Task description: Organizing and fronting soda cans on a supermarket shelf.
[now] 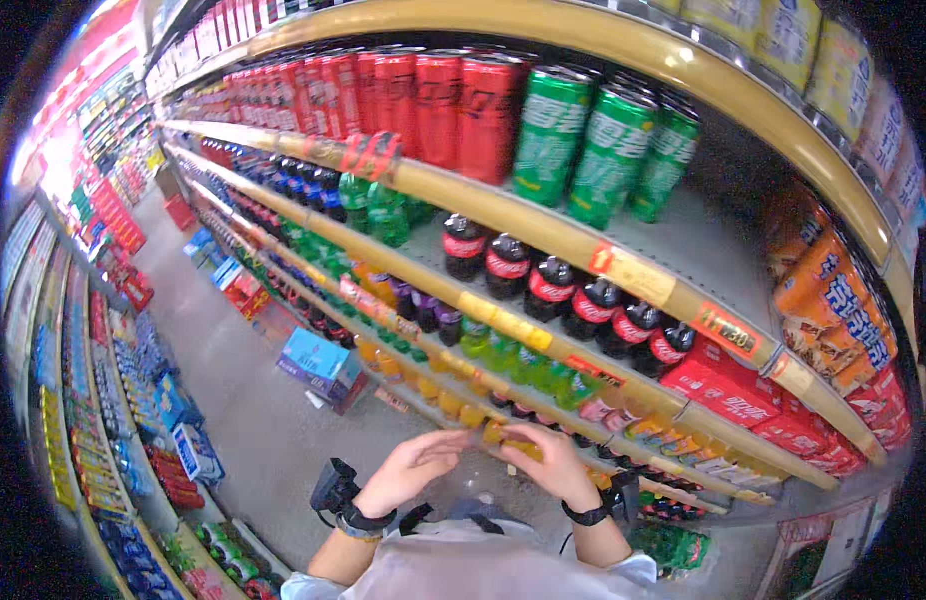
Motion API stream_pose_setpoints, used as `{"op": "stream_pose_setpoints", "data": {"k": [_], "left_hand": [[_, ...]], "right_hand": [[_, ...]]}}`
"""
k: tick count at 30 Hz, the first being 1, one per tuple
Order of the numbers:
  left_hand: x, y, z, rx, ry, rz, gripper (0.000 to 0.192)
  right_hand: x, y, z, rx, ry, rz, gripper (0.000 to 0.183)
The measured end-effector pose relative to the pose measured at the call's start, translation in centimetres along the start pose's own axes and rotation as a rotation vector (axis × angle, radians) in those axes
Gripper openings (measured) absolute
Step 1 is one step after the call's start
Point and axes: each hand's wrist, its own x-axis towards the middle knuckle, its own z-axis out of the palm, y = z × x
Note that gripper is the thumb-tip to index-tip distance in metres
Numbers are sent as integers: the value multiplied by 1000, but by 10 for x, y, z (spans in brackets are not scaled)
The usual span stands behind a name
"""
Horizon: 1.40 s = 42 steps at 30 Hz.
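Note:
My left hand is held in front of my body, palm turned inward, fingers lightly bent, with nothing visible in it. Facing it across a small gap is my right hand, its thumb and fingers apart. Orange drink bottles in a low shelf row show between and behind the fingers; I see no grip on them. Both wrists wear black straps with box-like devices. Above the hands, cola bottles with red labels stand in a row. Green tall cans and red cans occupy a higher shelf.
A blue carton sits on the aisle floor beside the shelving. Tan shelf edges with price tags run along the right. Opposite shelves line the left. Wrapped green bottles lie low at right.

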Motion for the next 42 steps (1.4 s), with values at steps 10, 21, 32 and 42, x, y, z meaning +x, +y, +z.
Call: {"op": "stream_pose_setpoints", "data": {"k": [10,21,32,42], "left_hand": [[-164,-13,-68,-63,545,72,36],[-320,-52,-89,-166,912,200,35],[-460,-66,-67,-196,1460,289,36],[-495,-87,-71,-308,1739,300,33]], "right_hand": [[14,-61,114,-111,-413,-152,35],[1,-147,264,256,-575,-205,20],[-19,-217,414,128,-1125,-550,20],[-12,-257,507,143,-1416,-684,19]]}}
